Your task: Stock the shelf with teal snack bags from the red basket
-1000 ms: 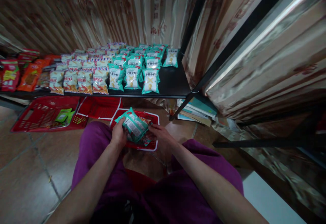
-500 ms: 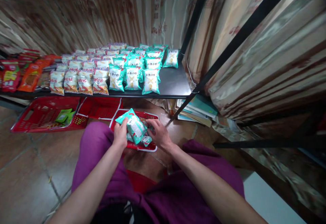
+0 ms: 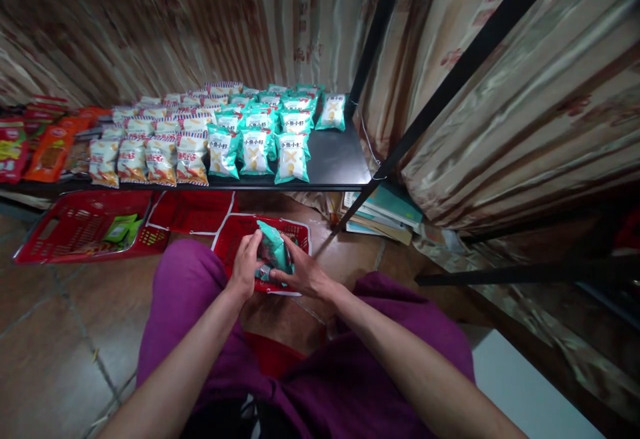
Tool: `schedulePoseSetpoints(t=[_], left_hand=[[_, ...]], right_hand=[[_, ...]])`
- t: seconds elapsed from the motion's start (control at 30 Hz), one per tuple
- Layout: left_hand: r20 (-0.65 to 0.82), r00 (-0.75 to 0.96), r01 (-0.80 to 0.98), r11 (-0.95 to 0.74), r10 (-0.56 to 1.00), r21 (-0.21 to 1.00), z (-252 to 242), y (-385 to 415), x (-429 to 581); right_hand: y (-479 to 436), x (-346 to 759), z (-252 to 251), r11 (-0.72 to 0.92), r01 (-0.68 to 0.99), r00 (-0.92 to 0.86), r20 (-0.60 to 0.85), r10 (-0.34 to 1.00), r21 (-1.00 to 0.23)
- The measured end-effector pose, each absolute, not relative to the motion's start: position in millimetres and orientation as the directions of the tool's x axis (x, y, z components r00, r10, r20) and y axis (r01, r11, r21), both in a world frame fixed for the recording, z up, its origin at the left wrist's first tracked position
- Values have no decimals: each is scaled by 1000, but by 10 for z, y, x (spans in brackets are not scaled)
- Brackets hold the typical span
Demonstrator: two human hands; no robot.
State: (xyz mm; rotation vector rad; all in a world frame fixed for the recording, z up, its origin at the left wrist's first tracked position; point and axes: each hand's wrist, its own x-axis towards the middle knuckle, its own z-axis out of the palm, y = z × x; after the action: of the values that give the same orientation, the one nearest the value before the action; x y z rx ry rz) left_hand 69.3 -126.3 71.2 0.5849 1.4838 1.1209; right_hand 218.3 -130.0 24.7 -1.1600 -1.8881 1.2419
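Observation:
Both my hands meet over a small red basket (image 3: 235, 239) on the floor between my knees. My left hand (image 3: 246, 267) and my right hand (image 3: 303, 272) are closed on a bunch of teal snack packets (image 3: 273, 252), held upright and pressed together. How many packets are in the bunch I cannot tell. Ahead, on a low black shelf (image 3: 335, 159), stand rows of the same teal snack packets (image 3: 255, 149) and red-and-white striped snack packets (image 3: 160, 159).
Two more red baskets (image 3: 75, 226) lie on the tiled floor to the left, one holding green packets (image 3: 120, 228). Orange and red bags (image 3: 47, 152) fill the shelf's left end. Stacked books (image 3: 385, 212) lie under the shelf's right corner. Black rack posts and curtains stand to the right.
The packets, earlier lying flat and tilted in my left hand, now stand upright with both hands pressed on them. My right hand moved in from the basket to the bunch.

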Motion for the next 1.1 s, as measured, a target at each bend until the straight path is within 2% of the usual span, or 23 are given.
schedulePoseSetpoints(t=[0.1,0.23,0.37,0.5,0.67,0.9,1.1], left_hand=[[-460,-170,-197,427,872,883,695,-1296,681],[-424,-200,-176,393,883,902,621,-1294,629],[-398,-327,-169,362,857,917,563,-1247,522],[-416,-279,-203,370,866,907,593,-1180,439],[-402,-212,-225,356,891,907,633,-1128,438],[-391,-294,-260,320,872,911,617,-1140,441],[-438,-321,-292,352,840,889,653,-1125,416]], right_hand=[[-1292,2170,225,82,317,-399,-55,915,-945],[-1241,2170,193,-193,309,-246,-274,930,-931],[-1188,2180,245,-412,73,-260,-416,871,-908],[-1198,2169,346,-595,-189,-400,-492,773,-781],[-1223,2163,422,-668,-289,-522,-472,711,-686],[-1229,2189,434,-669,-280,-564,-446,695,-689],[-1220,2208,499,-666,-241,-577,-448,683,-706]])
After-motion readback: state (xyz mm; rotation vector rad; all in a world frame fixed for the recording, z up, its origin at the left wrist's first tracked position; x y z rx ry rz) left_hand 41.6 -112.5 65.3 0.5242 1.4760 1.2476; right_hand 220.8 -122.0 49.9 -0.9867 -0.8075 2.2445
